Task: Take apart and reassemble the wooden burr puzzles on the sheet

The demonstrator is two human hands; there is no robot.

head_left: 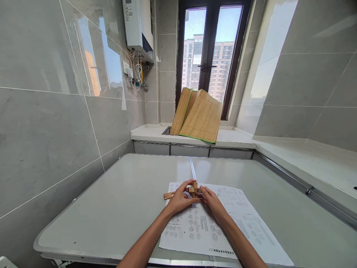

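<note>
Between my two hands is a small wooden interlocking puzzle [194, 190] made of crossed pale blocks. My left hand [181, 197] curls round its left side, with thumb and fingers closed on it. From the right, the fingers of my right hand [211, 200] pinch the puzzle's edge. A loose wooden piece [169, 195] lies just left of my left hand, partly over the sheet's edge. Under both hands spreads a large printed instruction sheet [192, 238] with small drawings of shapes. My fingers hide part of the puzzle.
A white folding table [117, 208] holds the sheet. Behind it runs a white counter ledge [150, 134] with folded bamboo mats [202, 115] leaning near the window. A water heater [139, 31] hangs on the tiled wall at the left. Another counter [315, 156] borders the right side.
</note>
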